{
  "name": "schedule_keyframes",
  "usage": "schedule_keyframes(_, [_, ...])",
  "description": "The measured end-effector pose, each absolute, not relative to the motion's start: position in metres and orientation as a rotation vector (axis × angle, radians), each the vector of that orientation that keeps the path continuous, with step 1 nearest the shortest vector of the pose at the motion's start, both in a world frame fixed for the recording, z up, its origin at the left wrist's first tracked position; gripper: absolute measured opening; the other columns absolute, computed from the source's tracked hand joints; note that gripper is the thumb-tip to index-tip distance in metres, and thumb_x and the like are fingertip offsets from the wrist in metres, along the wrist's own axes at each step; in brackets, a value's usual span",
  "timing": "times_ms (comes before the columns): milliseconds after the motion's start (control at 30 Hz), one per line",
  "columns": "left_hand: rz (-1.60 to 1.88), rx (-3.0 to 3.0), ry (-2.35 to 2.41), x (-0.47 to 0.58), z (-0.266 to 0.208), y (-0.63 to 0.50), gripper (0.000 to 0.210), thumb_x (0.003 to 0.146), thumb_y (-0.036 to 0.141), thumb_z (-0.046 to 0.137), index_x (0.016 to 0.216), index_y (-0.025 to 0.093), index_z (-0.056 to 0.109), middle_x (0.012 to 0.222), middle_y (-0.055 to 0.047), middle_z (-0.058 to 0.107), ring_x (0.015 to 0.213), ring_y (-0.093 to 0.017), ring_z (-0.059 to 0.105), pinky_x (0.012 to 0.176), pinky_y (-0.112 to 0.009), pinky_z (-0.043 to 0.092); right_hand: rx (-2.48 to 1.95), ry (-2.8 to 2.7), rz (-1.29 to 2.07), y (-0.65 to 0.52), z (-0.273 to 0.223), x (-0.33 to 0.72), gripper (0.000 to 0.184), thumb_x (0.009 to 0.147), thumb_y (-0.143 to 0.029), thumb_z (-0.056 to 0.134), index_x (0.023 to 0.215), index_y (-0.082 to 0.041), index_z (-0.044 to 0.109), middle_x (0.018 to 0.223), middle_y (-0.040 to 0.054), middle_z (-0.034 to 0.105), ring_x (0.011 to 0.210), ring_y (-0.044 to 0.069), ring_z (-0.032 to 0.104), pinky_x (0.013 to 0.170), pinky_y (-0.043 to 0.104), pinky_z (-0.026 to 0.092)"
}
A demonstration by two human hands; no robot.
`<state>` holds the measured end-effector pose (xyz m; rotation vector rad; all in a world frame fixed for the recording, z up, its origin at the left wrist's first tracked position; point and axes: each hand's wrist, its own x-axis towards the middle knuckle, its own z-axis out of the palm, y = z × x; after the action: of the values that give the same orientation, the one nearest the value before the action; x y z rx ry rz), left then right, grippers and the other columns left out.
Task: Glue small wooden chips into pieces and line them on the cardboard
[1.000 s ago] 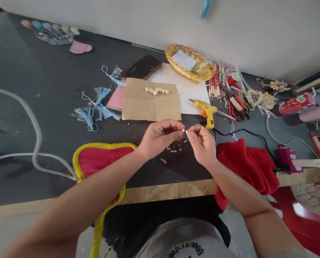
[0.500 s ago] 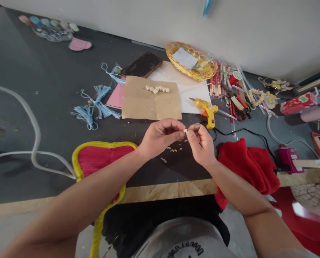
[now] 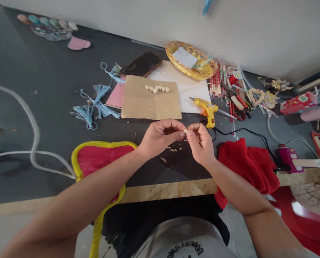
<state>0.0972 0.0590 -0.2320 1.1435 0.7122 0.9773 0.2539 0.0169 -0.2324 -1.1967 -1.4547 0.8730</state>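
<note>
My left hand [image 3: 164, 137] and my right hand [image 3: 200, 141] meet at the fingertips above the dark table. Between them they pinch a small cream-coloured piece [image 3: 185, 130], mostly hidden by the fingers. Below the hands, several tiny cream pieces [image 3: 173, 149] lie scattered on the tabletop. Just beyond sits a folded brown paper sheet [image 3: 138, 102], with a curved row of small cream pieces [image 3: 158, 89] on it. To the right of that sheet, a yellow hot glue gun [image 3: 208, 110] rests with its nozzle pointing left.
Blue tassels [image 3: 95, 102] lie left of the paper, a phone [image 3: 142, 63] and wicker basket [image 3: 190, 61] behind it. Wooden sticks, pliers and a thread spool [image 3: 235, 77] crowd the right. A red cloth [image 3: 246, 165] and a yellow-edged pink item [image 3: 101, 156] flank my arms.
Almost nothing differs. Both hands keep pinching the small cream piece in the same place, and the view has shifted very slightly.
</note>
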Motion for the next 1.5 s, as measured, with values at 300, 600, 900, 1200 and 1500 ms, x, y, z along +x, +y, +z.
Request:
schedule_keyframes(300, [0.979,1.127,0.732,0.095,-0.228,0.059,0.019,0.071,0.027,0.082,0.083,0.015,0.072,0.069,-0.001,0.068,0.062,-0.011,0.062,0.061,-0.022,0.054,-1.191,-1.562,0.624,0.016,-0.241,0.269,0.015,0.094,-0.028,0.057,0.108,-0.024,0.057,0.091,0.0022,0.061,0.081,0.013,0.062,0.073,0.029,0.055])
schedule_keyframes(600, [0.952,1.18,0.722,0.094,-0.226,0.059,0.02,0.072,0.028,0.082,0.081,0.015,0.07,0.066,-0.002,0.068,0.06,-0.012,0.063,0.055,-0.022,0.051,-1.139,-1.761,0.462,0.018,-0.231,0.272,0.01,0.092,-0.021,0.06,0.101,-0.023,0.063,0.093,0.0036,0.066,0.086,0.015,0.064,0.073,0.031,0.055])
schedule_keyframes(900, [0.93,1.237,0.73,0.093,-0.224,0.059,0.019,0.074,0.029,0.08,0.082,0.014,0.072,0.067,-0.003,0.068,0.061,-0.012,0.063,0.057,-0.023,0.052,-1.173,-1.759,0.438,0.018,-0.231,0.273,0.007,0.092,-0.023,0.059,0.097,-0.023,0.064,0.091,0.003,0.068,0.085,0.016,0.066,0.075,0.033,0.055])
schedule_keyframes(1200, [0.932,1.242,0.737,0.094,-0.224,0.059,0.018,0.074,0.029,0.08,0.082,0.015,0.072,0.066,-0.003,0.068,0.06,-0.012,0.063,0.057,-0.023,0.052,-1.146,-1.744,0.484,0.017,-0.232,0.273,0.008,0.092,-0.02,0.06,0.098,-0.023,0.063,0.092,0.0022,0.068,0.086,0.015,0.065,0.075,0.031,0.055])
schedule_keyframes(1500, [0.926,1.235,0.741,0.093,-0.225,0.059,0.017,0.074,0.027,0.08,0.082,0.015,0.072,0.066,-0.002,0.069,0.06,-0.012,0.063,0.058,-0.023,0.052,-1.146,-1.731,0.505,0.017,-0.234,0.272,0.008,0.092,-0.021,0.059,0.098,-0.023,0.063,0.092,0.0023,0.067,0.086,0.014,0.065,0.075,0.031,0.055])
